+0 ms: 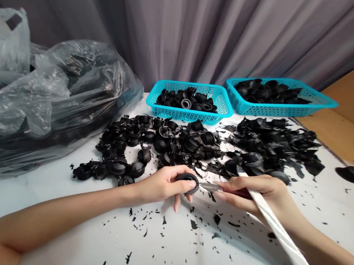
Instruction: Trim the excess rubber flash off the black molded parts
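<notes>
1. Left hand (165, 184) pinches a round black rubber ring (188, 182) just above the white counter (82, 252).
2. Right hand (259, 191) grips a thin metal blade (209, 186), tip touching the ring.
3. Ribbed parts (165, 144) are heaped behind.

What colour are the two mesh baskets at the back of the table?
Both baskets are turquoise blue, holding black rubber parts; the head view shows it clearly.
</notes>
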The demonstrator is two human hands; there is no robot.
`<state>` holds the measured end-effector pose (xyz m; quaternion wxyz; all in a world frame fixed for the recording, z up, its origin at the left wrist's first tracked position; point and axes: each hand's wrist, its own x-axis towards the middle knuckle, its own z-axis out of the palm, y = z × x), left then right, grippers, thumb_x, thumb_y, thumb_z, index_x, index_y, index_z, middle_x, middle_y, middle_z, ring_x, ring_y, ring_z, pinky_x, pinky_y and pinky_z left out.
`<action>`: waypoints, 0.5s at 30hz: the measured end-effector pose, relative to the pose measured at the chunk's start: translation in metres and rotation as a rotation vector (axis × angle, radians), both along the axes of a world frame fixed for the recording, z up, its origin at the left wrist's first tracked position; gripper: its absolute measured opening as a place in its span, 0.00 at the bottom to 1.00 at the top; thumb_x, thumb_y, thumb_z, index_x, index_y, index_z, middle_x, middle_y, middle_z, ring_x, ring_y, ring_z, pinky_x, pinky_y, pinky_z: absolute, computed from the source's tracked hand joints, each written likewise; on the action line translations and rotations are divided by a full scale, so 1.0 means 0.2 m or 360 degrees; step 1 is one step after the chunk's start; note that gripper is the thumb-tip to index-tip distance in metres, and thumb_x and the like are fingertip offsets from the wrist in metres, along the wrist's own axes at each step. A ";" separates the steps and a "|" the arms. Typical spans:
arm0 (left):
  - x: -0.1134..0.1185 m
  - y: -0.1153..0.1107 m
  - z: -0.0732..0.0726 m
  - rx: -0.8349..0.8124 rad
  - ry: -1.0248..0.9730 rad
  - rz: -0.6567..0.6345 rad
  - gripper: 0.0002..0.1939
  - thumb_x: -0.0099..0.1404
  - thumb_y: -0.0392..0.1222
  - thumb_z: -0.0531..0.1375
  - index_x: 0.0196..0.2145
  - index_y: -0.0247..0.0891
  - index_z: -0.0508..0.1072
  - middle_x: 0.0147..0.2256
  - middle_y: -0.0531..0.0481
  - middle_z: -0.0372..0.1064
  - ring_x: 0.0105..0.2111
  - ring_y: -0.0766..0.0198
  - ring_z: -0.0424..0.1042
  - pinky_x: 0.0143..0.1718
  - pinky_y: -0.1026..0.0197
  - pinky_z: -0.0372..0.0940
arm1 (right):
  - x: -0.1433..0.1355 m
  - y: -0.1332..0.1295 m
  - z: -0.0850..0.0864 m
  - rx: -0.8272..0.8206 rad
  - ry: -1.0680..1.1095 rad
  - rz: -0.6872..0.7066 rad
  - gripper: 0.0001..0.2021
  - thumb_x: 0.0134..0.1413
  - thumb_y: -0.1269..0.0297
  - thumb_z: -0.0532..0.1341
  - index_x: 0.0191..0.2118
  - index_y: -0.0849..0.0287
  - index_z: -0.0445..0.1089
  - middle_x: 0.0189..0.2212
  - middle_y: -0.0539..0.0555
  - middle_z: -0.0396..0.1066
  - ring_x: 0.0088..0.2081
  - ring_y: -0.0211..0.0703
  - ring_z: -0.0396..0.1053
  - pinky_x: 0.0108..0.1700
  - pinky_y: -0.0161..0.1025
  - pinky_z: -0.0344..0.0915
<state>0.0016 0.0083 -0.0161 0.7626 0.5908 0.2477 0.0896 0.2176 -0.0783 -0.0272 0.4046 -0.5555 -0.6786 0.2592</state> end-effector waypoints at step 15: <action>0.00 0.01 0.01 -0.0014 -0.0031 -0.0008 0.07 0.65 0.42 0.55 0.36 0.34 0.65 0.25 0.56 0.67 0.14 0.77 0.63 0.17 0.70 0.61 | 0.02 -0.01 -0.02 -0.0032 -0.0051 0.0001 0.14 0.49 0.53 0.64 0.22 0.58 0.75 0.18 0.54 0.74 0.16 0.40 0.67 0.17 0.35 0.62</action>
